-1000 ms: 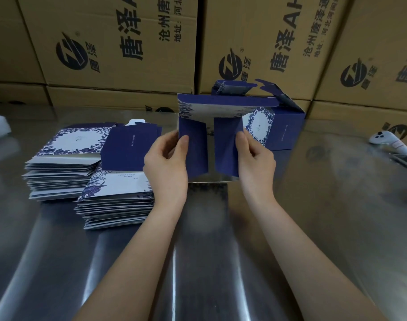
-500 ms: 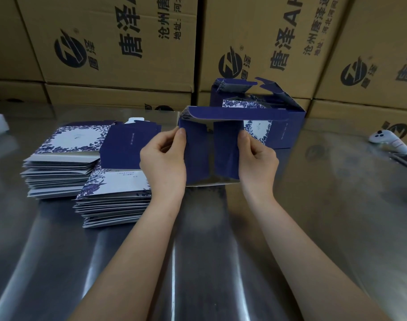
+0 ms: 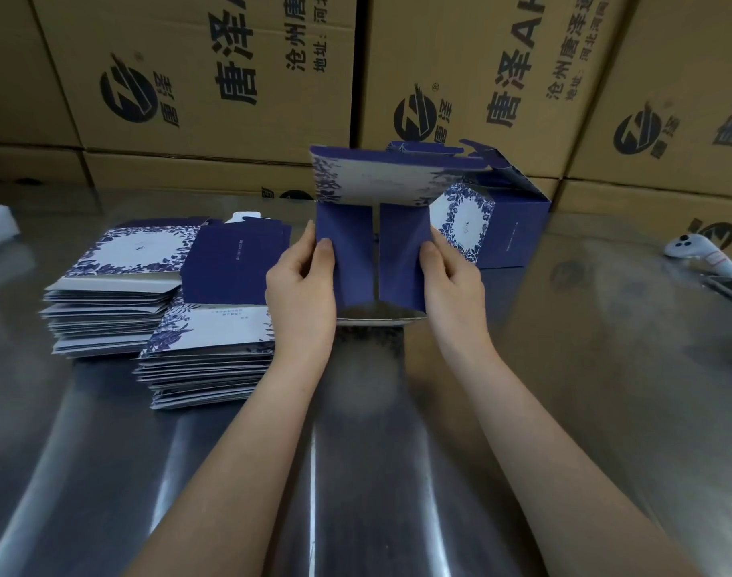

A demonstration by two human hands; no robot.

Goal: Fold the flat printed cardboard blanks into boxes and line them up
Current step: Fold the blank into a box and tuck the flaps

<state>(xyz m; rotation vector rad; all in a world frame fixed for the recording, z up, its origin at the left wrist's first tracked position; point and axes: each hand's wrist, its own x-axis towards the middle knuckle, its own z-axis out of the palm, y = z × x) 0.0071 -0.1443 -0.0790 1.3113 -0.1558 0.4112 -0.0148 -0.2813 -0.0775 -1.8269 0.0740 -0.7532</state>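
Shiny steel table [image 3: 564, 410]. A wall of brown corrugated cartons [image 3: 214, 77] with black print stands along its far edge.

Half-folded navy and white floral-printed cardboard blank [image 3: 381, 181]: held up between both hands over the middle of the table, toward the far edge. The floral panel is on top, facing the camera. Two navy flaps hang from it side by side with a narrow gap between them. A silvery inner panel shows below the flap ends.

Left hand [image 3: 302, 293]: thumb flat on the front of the left navy flap [image 3: 349, 251] at its outer edge, fingers curled behind, pinching the card. Right hand [image 3: 454, 285]: mirrors it on the right navy flap [image 3: 402, 251], thumb in front, fingers curled behind. The fingertips behind the card are hidden.

Finished navy and white cardboard box [image 3: 510, 231]: upright near the far edge, right of centre, just behind the held blank. Its top flaps stand open.

Left half of the table: far stack of flat printed blanks [image 3: 110, 293], floral face up. The near stack of flat printed blanks [image 3: 206, 351] sits against it, closer to the front edge and beside the left wrist. Cannot tell whether wrist and stack touch.

Right edge: white handheld controller [image 3: 701, 251], with a dark flat object [image 3: 731, 287] just beside it, cut off by the frame.
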